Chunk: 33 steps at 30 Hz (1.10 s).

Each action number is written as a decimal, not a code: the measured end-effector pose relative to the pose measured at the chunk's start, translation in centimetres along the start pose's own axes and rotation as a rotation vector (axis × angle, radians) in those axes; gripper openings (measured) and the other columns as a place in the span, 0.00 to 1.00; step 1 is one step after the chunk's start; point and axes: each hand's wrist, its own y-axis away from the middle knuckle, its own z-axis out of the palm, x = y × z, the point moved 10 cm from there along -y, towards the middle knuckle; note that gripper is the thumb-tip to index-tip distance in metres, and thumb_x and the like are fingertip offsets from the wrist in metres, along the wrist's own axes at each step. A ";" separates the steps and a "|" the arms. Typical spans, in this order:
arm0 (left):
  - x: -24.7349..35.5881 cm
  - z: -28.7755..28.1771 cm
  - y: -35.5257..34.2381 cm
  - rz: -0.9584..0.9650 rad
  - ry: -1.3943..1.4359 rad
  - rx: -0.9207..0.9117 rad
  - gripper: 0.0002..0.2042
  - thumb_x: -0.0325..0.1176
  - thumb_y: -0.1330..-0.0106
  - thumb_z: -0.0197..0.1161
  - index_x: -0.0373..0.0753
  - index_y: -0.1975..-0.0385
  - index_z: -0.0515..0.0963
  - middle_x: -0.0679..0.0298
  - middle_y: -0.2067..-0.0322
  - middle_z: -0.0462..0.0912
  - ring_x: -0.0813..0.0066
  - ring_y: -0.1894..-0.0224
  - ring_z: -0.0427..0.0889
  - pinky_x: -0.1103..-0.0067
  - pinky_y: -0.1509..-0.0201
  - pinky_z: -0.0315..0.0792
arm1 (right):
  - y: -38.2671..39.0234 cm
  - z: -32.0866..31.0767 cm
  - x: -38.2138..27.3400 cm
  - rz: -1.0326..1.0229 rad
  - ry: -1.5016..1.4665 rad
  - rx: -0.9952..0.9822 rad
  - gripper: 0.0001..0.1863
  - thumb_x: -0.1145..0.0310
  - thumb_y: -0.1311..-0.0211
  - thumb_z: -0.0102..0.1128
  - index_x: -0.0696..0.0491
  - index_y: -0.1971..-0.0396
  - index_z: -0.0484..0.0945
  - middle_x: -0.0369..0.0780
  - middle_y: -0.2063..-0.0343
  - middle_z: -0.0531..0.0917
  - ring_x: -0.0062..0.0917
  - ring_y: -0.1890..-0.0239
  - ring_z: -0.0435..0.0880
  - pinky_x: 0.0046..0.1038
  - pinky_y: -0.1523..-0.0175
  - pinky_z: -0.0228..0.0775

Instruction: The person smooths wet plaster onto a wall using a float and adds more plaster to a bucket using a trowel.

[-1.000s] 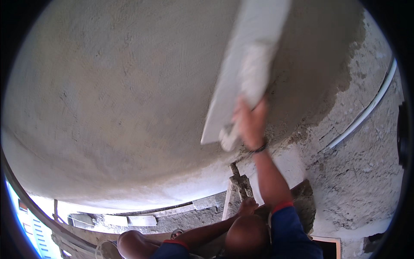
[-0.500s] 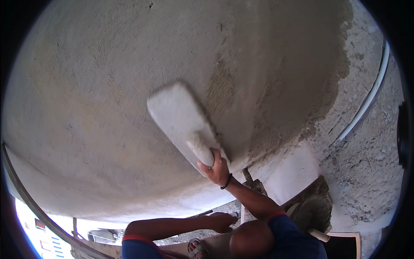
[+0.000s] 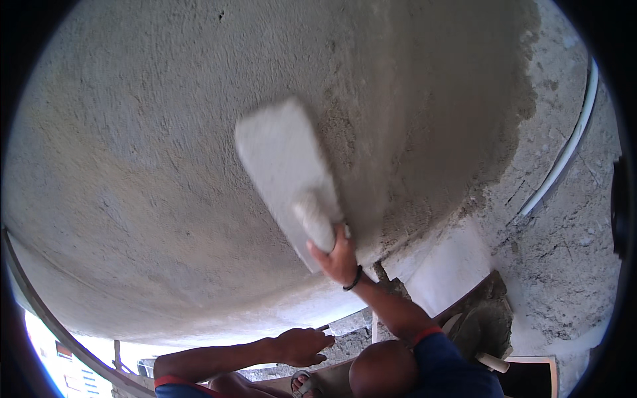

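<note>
My right hand [image 3: 338,259] grips the handle [image 3: 312,219] of a pale, long plastering float [image 3: 275,152], whose flat blade lies against the curved grey plastered surface [image 3: 159,166]. A darker, smoother band of plaster runs to the right of the float and ends in a ragged edge. Low in the middle, my left hand [image 3: 302,346] is held out below the plastered surface, fingers loosely bent and slightly apart, with nothing visible in it. The float is a little blurred by motion.
A white pipe [image 3: 567,146] crosses rough cement at right. A mortar-crusted board [image 3: 484,298] with a pale wooden handle [image 3: 492,362] lies low right, beside a dark opening. A curved grey strip [image 3: 30,285] runs down the left edge. A sandalled foot [image 3: 302,383] shows at bottom.
The float swung down and leftward from the top right, then moved slightly up and right over the last half second. My left hand has shifted left from its position half a second ago.
</note>
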 end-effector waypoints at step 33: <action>-0.8 -1.4 2.7 -0.017 0.014 0.145 0.22 0.44 0.32 0.56 0.37 0.44 0.68 0.51 0.51 0.76 0.53 0.49 0.75 0.63 0.43 0.70 | -9.1 -6.3 -5.8 0.186 -0.185 0.122 0.33 0.52 0.40 0.62 0.64 0.50 0.61 0.54 0.67 0.81 0.37 0.66 0.85 0.36 0.65 0.79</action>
